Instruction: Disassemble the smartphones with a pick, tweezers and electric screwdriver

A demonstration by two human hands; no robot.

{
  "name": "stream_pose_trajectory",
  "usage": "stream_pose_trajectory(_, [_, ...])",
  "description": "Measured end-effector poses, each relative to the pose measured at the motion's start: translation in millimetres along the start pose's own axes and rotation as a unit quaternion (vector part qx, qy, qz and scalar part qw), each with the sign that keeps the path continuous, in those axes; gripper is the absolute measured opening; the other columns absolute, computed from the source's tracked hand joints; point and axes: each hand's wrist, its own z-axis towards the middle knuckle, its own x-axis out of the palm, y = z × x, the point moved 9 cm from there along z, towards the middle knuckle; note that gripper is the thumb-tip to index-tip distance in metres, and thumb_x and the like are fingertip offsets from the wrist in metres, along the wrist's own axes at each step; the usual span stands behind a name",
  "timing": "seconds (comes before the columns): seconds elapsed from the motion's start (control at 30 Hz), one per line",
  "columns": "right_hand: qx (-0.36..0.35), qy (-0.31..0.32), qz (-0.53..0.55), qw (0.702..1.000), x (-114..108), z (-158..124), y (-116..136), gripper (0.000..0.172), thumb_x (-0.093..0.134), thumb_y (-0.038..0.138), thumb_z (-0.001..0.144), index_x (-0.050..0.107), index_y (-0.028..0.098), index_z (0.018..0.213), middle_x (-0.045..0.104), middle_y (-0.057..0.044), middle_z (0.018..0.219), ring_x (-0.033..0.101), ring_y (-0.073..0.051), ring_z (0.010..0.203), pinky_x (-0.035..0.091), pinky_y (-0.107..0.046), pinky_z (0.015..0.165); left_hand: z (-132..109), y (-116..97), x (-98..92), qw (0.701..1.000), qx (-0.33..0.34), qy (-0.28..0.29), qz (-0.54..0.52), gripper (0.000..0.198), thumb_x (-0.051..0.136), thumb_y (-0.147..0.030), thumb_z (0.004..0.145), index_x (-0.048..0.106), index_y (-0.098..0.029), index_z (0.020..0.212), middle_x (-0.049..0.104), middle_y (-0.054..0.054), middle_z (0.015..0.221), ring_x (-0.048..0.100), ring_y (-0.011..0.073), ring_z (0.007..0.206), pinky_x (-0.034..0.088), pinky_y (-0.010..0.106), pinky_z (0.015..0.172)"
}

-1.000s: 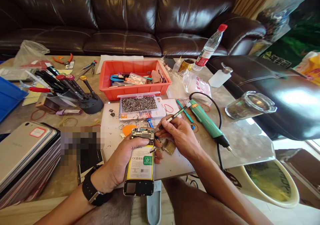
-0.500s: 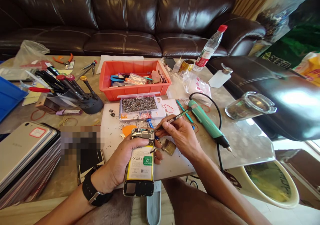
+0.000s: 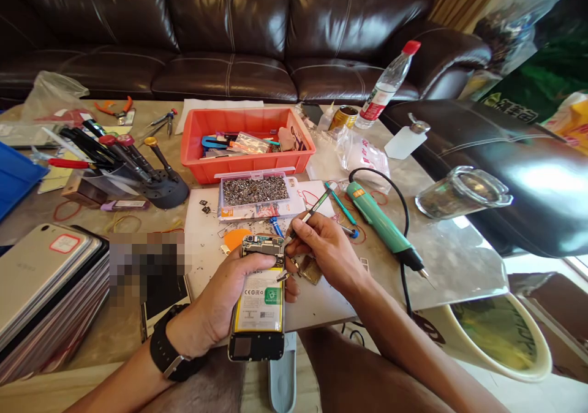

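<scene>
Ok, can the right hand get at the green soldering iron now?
Probably yes: the right hand is near the green plastic soldering iron, nothing large between them, though the slim green-handled tool it holds may need setting down.

Home living room doing duty as a repair bench: dark brown leather sofa (image 3: 225,27) behind a pale stone-look tabletop (image 3: 452,266) carrying a green soldering iron (image 3: 379,223), orange plastic parts tray (image 3: 248,174), and opened smartphone (image 3: 260,299).
</scene>
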Motion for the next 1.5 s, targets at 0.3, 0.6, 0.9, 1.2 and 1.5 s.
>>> stream_pose_trajectory(0.3, [-0.002, 0.112, -0.005, 0.994, 18.8, -6.3, 8.5, 0.034, 0.081, 0.049, 0.086, 0.063, 0.02, 0.091, 0.067, 0.004, 0.061, 0.06, -0.011, 0.051, 0.042, -0.021, 0.047, 1.8, -3.7, 1.9, 1.0, 0.017, 0.009, 0.014, 0.03, 0.078, -0.031, 0.067, 0.072, -0.011, 0.089, 0.077, 0.011, 0.072, 0.074, 0.0227, 0.059, 0.058, 0.028, 0.056])
stream_pose_trajectory(0.6, [-0.016, 0.153, 0.002, 0.988, 10.9, -6.0, 11.5, 0.026, 0.083, 0.039, 0.086, 0.071, 0.017, 0.092, 0.073, 0.0, 0.067, 0.063, -0.013, 0.062, 0.048, -0.026, 0.061, 0.0, -1.4, 1.8, 1.0, 0.009, 0.013, 0.01, 0.03, 0.079, -0.029, 0.067, 0.071, -0.011, 0.09, 0.078, 0.011, 0.075, 0.073, 0.0236, 0.06, 0.058, 0.03, 0.056])
stream_pose_trajectory(0.9, [-0.02, 0.115, 0.005, 0.993, 2.8, -2.5, 10.1, 0.031, 0.076, 0.048, 0.091, 0.071, 0.018, 0.096, 0.073, -0.002, 0.077, 0.071, -0.016, 0.07, 0.055, -0.029, 0.068, 3.1, -1.5, 1.7, 0.999, 0.015, 0.015, -0.026, 0.033, 0.081, -0.025, 0.067, 0.072, -0.011, 0.095, 0.078, 0.01, 0.078, 0.074, 0.0234, 0.061, 0.06, 0.031, 0.06])
stream_pose_trajectory(1.2, [-0.034, 0.119, -0.033, 0.992, 6.0, -5.4, 14.6, 0.026, 0.075, 0.043, 0.093, 0.07, 0.018, 0.101, 0.074, -0.001, 0.072, 0.067, -0.015, 0.067, 0.05, -0.027, 0.063, 5.1, -3.0, 0.1, 0.999, 0.031, 0.015, -0.019, 0.027, 0.081, -0.024, 0.07, 0.074, -0.011, 0.093, 0.079, 0.008, 0.081, 0.075, 0.0235, 0.062, 0.061, 0.032, 0.06])
stream_pose_trajectory(1.5, [-0.062, 0.035, -0.141, 0.987, -1.3, -10.9, 32.8, 0.039, 0.056, 0.048, 0.1, 0.079, 0.017, 0.093, 0.077, -0.007, 0.087, 0.072, -0.02, 0.084, 0.056, -0.03, 0.078, 5.7, -3.2, -4.1, 0.998, 0.055, -0.009, -0.006, 0.029, 0.08, -0.024, 0.076, 0.074, -0.013, 0.102, 0.081, 0.01, 0.085, 0.077, 0.0238, 0.066, 0.063, 0.036, 0.068])
